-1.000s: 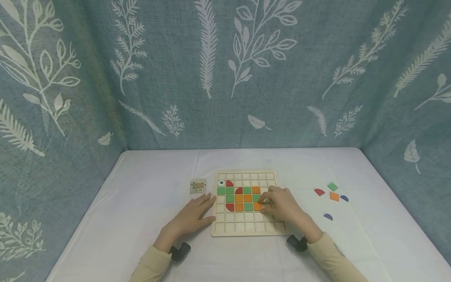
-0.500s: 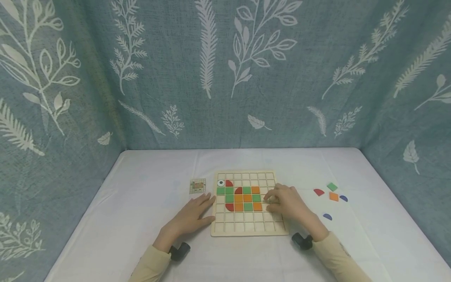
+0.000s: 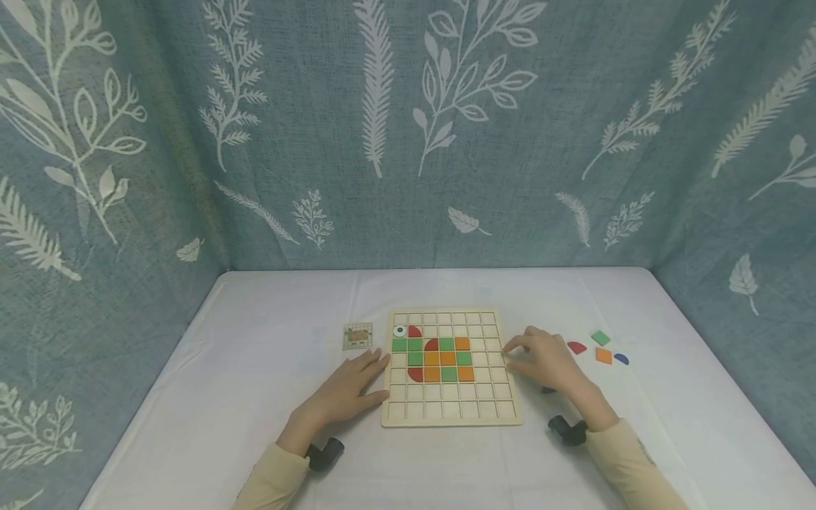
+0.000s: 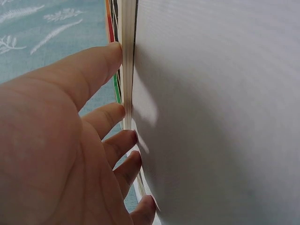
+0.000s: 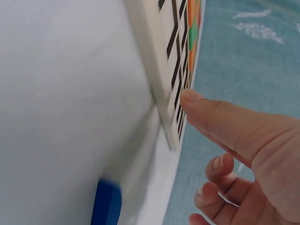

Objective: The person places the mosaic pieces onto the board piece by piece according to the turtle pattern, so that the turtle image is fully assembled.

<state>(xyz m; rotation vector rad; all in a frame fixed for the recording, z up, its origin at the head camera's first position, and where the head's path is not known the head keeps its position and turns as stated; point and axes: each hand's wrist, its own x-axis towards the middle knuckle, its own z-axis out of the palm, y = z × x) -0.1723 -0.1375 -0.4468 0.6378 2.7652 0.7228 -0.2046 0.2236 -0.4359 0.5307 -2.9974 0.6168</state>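
A pale wooden grid board (image 3: pixel 451 410) lies on the white table, with red, green and orange pieces and one eye tile (image 3: pixel 399 331) set in its squares. Against the board's left edge rest the fingertips of my left hand (image 3: pixel 344 388), the thumb apart and the fingers nearly straight. My right hand (image 3: pixel 548 360) hovers at the board's right edge, loosely bent and holding nothing. In the right wrist view its thumb (image 5: pixel 220 112) overlaps the board's edge. A blue piece (image 5: pixel 106 201) shows on the table below that hand; in the head view the hand mostly covers it.
To the right lie a red quarter-round piece (image 3: pixel 576 348), a green square (image 3: pixel 601 338), an orange square (image 3: pixel 603 355) and a blue half-round piece (image 3: pixel 621 359). A small picture card (image 3: pixel 358 336) lies left of the board. Patterned blue-green curtains (image 3: pixel 408 212) surround the table.
My right hand has moved right, from the orange square at the row's end to the board's right edge, leaving that square in the grid. The left hand has stayed still.
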